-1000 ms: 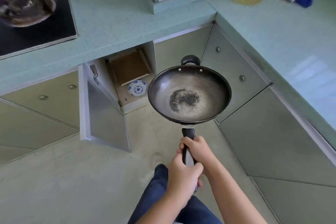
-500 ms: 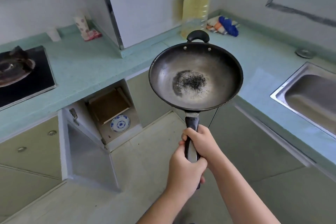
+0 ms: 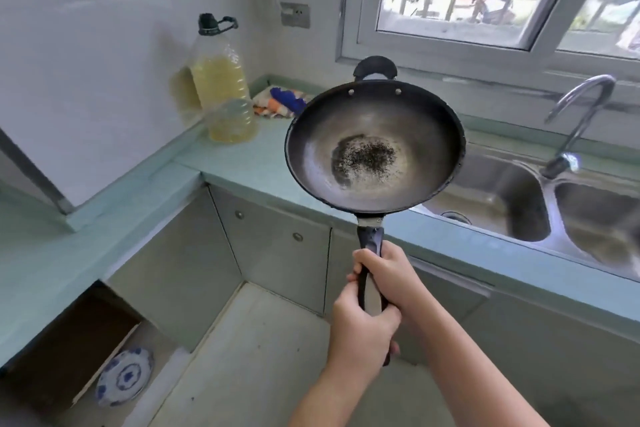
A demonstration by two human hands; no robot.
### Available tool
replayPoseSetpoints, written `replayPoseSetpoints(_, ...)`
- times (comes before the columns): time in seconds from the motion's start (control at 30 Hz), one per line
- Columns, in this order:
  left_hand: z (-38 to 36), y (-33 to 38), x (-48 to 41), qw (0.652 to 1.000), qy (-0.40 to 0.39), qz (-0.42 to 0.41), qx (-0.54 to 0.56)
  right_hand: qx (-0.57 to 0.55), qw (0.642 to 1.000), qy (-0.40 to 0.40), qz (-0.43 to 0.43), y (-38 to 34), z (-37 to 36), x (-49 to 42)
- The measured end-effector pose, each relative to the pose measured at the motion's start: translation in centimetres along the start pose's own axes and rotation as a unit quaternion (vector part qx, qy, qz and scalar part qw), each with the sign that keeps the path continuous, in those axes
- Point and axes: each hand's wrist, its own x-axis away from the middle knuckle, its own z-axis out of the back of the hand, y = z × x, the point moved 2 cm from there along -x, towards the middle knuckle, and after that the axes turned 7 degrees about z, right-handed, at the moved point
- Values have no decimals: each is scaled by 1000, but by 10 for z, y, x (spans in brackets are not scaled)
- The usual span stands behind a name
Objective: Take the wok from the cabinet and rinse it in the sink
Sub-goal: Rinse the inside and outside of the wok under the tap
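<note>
Wok (image 3: 374, 146): dark, round, held in the air level with the bench (image 3: 249, 163) edge, just left of the sink (image 3: 498, 198) and not over the basin; bowl faces up toward the camera. Charred black speckled patch in the middle of a greyish worn bottom. Small loop handle on the far rim, two rivets below it. Long black handle points down toward the person.

Left hand (image 3: 360, 333): wrapped tight around the lower end of the long handle, fingers closed on it.

Right hand (image 3: 388, 277): clamped on the same handle just above the left hand, nearer the bowl.

Sink: stainless steel, double basin, set into the bench at right; drain visible in the near basin.

Tap (image 3: 578, 114): curved chrome spout, standing behind the divider between the basins.

Oil bottle (image 3: 225, 87): large clear plastic, yellow liquid, black cap with carry loop, upright in the bench corner against the white wall.

Cloth (image 3: 280, 104): white, orange and blue, lying on the bench between the oil bottle and the wok's far side.

Cabinet (image 3: 69, 336): lower left, standing open; blue-and-white plate (image 3: 124, 374) propped inside on its floor
</note>
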Motion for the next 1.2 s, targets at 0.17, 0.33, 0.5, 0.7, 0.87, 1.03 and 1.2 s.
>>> replayPoseSetpoints(0.17,-32,13,-40,998,-65,2,-11,-16,998,56,-14,6,43,-29)
replayPoseSetpoints(0.33,-81,19,-89,996,-88,18,-30,-38,995,86,-30,21,98,-67)
replayPoseSetpoints(0.5,-138,27,-139,994,-84,41,-59,-77,990,103,-57,44,160,-114)
replayPoseSetpoints(0.7,-207,26,-190,992,-60,81,-77,-69,989,100,-89,76,229,-159)
replayPoseSetpoints(0.87,-244,13,-214,987,-54,118,-95,-77,984,96,-127,98,265,-170)
replayPoseSetpoints(1.03,-259,-3,-225,984,-49,135,-107,-83,977,112,-163,120,278,-171)
replayPoseSetpoints(1.2,-265,-20,-231,978,-57,165,-112,-103,968,125,-192,138,283,-168)
